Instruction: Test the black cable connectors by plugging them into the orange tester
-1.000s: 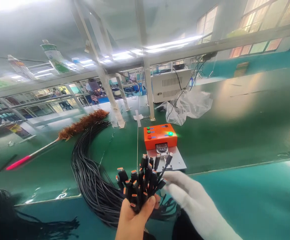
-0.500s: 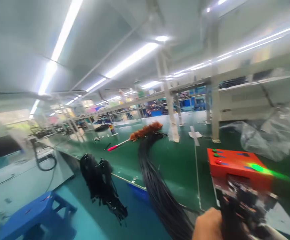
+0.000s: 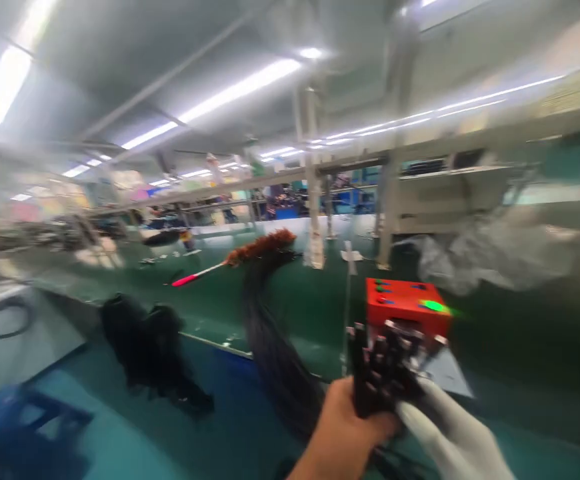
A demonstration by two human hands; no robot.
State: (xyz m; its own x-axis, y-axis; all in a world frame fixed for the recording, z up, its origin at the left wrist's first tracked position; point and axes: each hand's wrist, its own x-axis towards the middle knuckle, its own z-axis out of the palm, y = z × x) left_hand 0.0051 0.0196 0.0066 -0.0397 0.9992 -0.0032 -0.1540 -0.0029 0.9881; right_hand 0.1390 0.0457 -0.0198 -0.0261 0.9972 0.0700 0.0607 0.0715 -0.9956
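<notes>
My bare left hand is closed round a bundle of black cables, whose tips with small light and metallic-looking ends point up and away from me. On the bundle's other side, my right hand in a white glove grips it too, though motion blurs its fingers. Just beyond the cable ends stands an orange-red box with small green and red buttons and a glowing green light. A long hank of black cables lies on the green bench to the left and hangs over its edge.
A feather duster with a pink handle lies behind the long hank. More black cables hang at the bench's front edge. A blue stool stands lower left. Clear plastic bags lie behind the box, near shelf posts.
The view has swung right, so bench and box appear further left. My left hand and the cable bundle show more fully, and the white-gloved right hand is now plainly visible at the bundle.
</notes>
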